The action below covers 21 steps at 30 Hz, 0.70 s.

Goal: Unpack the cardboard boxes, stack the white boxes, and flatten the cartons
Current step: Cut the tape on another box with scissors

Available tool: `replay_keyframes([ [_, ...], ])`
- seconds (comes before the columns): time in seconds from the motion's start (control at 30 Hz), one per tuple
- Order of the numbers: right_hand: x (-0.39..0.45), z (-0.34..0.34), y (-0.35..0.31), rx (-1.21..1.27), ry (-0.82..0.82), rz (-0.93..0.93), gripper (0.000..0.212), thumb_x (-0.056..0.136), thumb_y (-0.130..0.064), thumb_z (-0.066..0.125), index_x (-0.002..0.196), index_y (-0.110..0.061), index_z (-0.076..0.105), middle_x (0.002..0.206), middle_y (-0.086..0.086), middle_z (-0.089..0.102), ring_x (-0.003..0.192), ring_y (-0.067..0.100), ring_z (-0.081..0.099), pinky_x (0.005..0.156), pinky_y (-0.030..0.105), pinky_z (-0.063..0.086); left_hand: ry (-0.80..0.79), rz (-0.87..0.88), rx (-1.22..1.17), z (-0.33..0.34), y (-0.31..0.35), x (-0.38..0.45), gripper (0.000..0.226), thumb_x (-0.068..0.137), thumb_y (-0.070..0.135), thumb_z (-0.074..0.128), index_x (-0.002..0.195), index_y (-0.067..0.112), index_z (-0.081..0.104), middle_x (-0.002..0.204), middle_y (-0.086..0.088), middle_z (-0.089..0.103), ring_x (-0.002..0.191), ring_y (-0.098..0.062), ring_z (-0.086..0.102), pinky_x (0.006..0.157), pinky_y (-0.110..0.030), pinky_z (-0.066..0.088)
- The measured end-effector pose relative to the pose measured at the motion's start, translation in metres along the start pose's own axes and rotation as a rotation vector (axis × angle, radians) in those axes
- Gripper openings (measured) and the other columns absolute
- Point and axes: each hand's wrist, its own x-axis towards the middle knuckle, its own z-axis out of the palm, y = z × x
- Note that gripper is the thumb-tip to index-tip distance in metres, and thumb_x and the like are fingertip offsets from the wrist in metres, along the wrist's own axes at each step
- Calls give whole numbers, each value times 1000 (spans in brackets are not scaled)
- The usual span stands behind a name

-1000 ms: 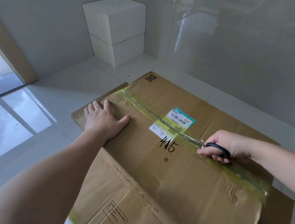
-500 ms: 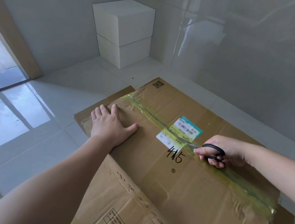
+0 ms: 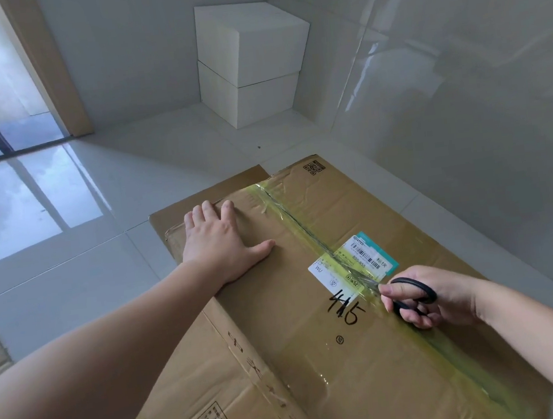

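Right grip clamps scissors on the carton's tape; left grip presses flat, fingers apart. Digging deep could slash contents beneath.

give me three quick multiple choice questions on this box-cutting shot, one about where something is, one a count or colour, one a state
1. Where do the white boxes stand?
A. on the brown carton
B. in the far corner where two walls meet
C. beside the doorway at left

2. How many white boxes are stacked there?
A. one
B. two
C. four

3. What is the left hand doing?
A. pressing flat, fingers straight, on the carton
B. gripping a roll of tape
C. hanging clear of the carton

Answers:
1 B, the stack sits on the floor against both walls, apart from the carton.
2 B, one box rests on another, with a seam between them.
3 A, the palm lies on the cardboard while the right hand grips black scissors at the yellowish tape seam.
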Motion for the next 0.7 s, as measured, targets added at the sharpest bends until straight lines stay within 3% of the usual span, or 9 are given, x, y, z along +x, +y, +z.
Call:
replay_keyframes([
  [0.3, -18, -10, 23, 141, -155, 51, 56, 62, -60, 76, 85, -11, 64, 60, 7, 50, 48, 15, 44, 40, 17, 34, 51, 39, 25, 3, 6, 4, 108, 57, 91, 30, 136, 18, 31, 130, -14, 42, 122, -34, 34, 107, -45, 24],
  [0.43, -11, -17, 10, 118, -195, 83, 54, 62, -59, 76, 91, -14, 68, 66, 9, 55, 54, 20, 50, 49, 21, 35, 67, 79, 29, 4, 14, -6, 101, 57, 91, 31, 128, 19, 38, 121, -11, 43, 117, -32, 35, 104, -44, 26],
  [0.53, -2, -20, -5, 154, -152, 52, 46, 63, -49, 78, 88, -13, 66, 65, 7, 53, 55, 18, 46, 48, 21, 33, 68, 88, 26, 4, 20, -15, 95, 57, 90, 30, 119, 19, 41, 117, -10, 43, 114, -31, 35, 103, -43, 26],
  [0.7, 16, -13, -41, 125, -85, 196, 36, 69, -44, 73, 76, -11, 62, 58, 5, 50, 43, 12, 45, 39, 15, 36, 57, 115, 18, 10, 36, -29, 92, 58, 88, 31, 119, 19, 41, 122, -11, 41, 119, -31, 32, 108, -44, 23],
])
